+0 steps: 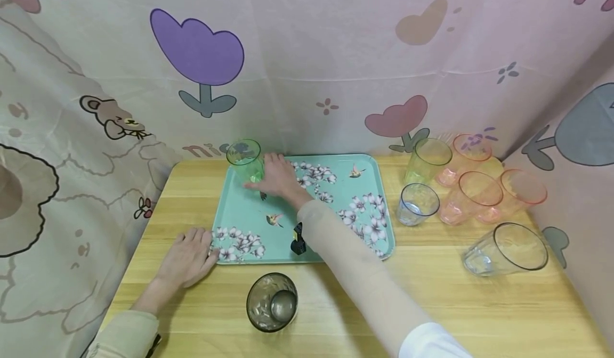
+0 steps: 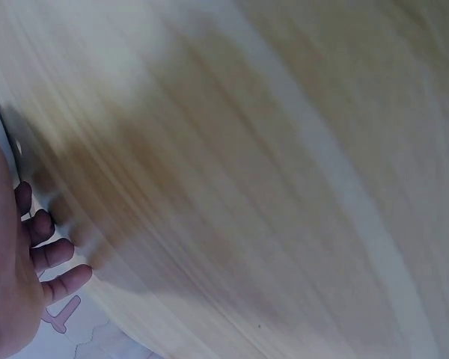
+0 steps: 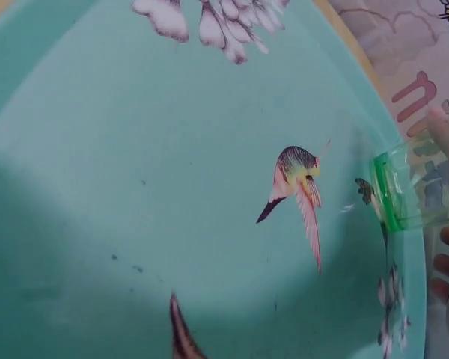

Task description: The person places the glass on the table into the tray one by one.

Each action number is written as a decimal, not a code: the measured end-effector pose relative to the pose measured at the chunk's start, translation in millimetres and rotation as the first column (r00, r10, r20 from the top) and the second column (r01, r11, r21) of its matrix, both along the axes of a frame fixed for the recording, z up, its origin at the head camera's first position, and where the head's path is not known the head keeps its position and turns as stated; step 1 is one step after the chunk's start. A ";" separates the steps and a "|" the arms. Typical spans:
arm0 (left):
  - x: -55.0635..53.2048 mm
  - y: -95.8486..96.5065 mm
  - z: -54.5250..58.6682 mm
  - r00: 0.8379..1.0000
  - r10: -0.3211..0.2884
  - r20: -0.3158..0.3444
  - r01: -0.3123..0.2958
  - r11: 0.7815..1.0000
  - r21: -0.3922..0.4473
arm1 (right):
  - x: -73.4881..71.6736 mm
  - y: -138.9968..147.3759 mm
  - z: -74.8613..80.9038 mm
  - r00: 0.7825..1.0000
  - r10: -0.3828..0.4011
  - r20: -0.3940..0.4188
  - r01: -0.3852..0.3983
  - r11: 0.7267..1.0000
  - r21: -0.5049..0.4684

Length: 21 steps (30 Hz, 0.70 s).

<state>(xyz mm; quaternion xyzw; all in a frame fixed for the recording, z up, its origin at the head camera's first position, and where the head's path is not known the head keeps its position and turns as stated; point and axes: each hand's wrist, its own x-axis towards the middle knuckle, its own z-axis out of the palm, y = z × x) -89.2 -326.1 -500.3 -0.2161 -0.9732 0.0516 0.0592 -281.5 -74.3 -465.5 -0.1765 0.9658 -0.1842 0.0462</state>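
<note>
A green-tinted clear drinking glass (image 1: 243, 158) stands at the far left corner of the turquoise floral tray (image 1: 307, 209). My right hand (image 1: 278, 177) holds it from its right side, thumb on the near side and fingers on the far side. In the right wrist view the base of the green glass (image 3: 393, 191) is on the tray, with the fingers (image 3: 445, 263) beside its wall. My left hand (image 1: 189, 257) lies palm down on the wooden table at the tray's near left corner, its thumb at the tray rim. The left wrist view shows its fingers (image 2: 60, 254) relaxed.
A dark grey glass (image 1: 272, 302) stands in front of the tray. Right of the tray are a yellow-green glass (image 1: 428, 161), a small blue-rimmed glass (image 1: 417, 204), several pink-orange glasses (image 1: 475, 198) and a clear dark-rimmed glass (image 1: 503, 249). A patterned curtain (image 1: 307, 65) hangs behind the table.
</note>
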 end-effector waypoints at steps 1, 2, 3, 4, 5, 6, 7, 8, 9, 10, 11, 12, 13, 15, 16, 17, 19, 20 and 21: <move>0.4 0.0 -0.1 1.000 0.002 0.003 -0.002 1.000 0.001 | 0.4 1.2 0.1 1.000 0.009 -0.007 -0.009 1.000 0.000; 0.7 -0.1 -0.3 1.000 0.004 0.006 -0.004 1.000 0.000 | 0.7 2.7 -0.1 1.000 0.014 -0.013 -0.014 1.000 0.004; 0.9 -0.2 -0.4 1.000 0.005 0.007 -0.005 1.000 0.001 | 1.2 4.8 0.0 1.000 0.020 -0.019 -0.020 1.000 0.008; 0.9 -0.4 -0.6 1.000 0.004 0.006 -0.004 1.000 0.000 | 1.6 7.0 0.0 0.999 0.026 -0.028 -0.025 1.000 0.019; 0.8 -0.6 -0.6 1.000 0.004 0.006 -0.004 1.000 0.002 | 1.8 9.4 -0.1 0.999 0.029 -0.036 -0.028 0.999 0.032; 0.7 -0.9 -0.7 1.000 0.003 0.004 -0.003 1.000 0.004 | 2.1 12.2 0.3 0.998 0.032 -0.045 -0.030 0.998 0.046; 0.3 -0.8 -0.6 1.000 0.002 0.003 -0.002 1.000 0.005 | 2.4 15.4 0.8 0.998 0.031 -0.049 -0.028 0.998 0.058; 0.1 -0.7 -0.5 1.000 0.000 0.002 0.000 1.000 0.006 | 2.6 18.4 1.2 0.998 0.029 -0.053 -0.025 0.997 0.072; -0.1 -0.7 -0.4 1.000 -0.001 0.002 0.001 1.000 0.007 | 2.8 21.5 2.3 0.998 0.030 -0.058 -0.025 0.996 0.080; -0.3 -0.7 -0.3 1.000 -0.002 0.001 0.002 1.000 0.008 | 2.9 24.3 3.3 0.998 0.030 -0.063 -0.025 0.996 0.086; -0.6 -0.6 -0.4 1.000 -0.002 0.000 0.002 1.000 0.011 | 3.2 27.0 4.4 0.997 0.031 -0.067 -0.025 0.996 0.085; -0.9 -0.7 -0.6 1.000 -0.003 -0.002 0.003 1.000 0.013 | 3.6 29.6 5.8 0.997 0.030 -0.070 -0.024 0.996 0.081; -1.0 -0.6 -0.7 1.000 -0.003 -0.004 0.003 1.000 0.015 | 4.4 32.3 7.5 0.997 0.031 -0.075 -0.025 0.997 0.076; -1.4 -0.8 -1.5 1.000 -0.004 -0.008 0.005 1.000 0.019 | 6.6 37.5 10.6 0.996 0.037 -0.085 -0.032 0.998 0.061; -1.5 -0.8 -1.7 1.000 -0.006 -0.011 0.006 1.000 0.021 | 8.2 40.1 12.2 0.995 0.037 -0.091 -0.033 0.998 0.051; -1.6 -0.9 -2.0 1.000 -0.007 -0.013 0.008 1.000 0.023 | 9.9 42.7 13.7 0.994 0.040 -0.097 -0.035 0.998 0.046; -1.4 -0.9 -2.0 1.000 -0.007 -0.014 0.007 1.000 0.022 | 13.9 47.8 16.5 0.993 0.048 -0.110 -0.044 0.998 0.038; -1.4 -1.1 -2.2 1.000 -0.006 -0.013 0.006 1.000 0.020 | 16.1 50.4 17.7 0.992 0.053 -0.114 -0.050 0.998 0.030; -1.2 -1.0 -2.0 1.000 -0.006 -0.011 0.006 1.000 0.020 | 18.6 53.1 19.1 0.991 0.059 -0.118 -0.056 0.998 0.027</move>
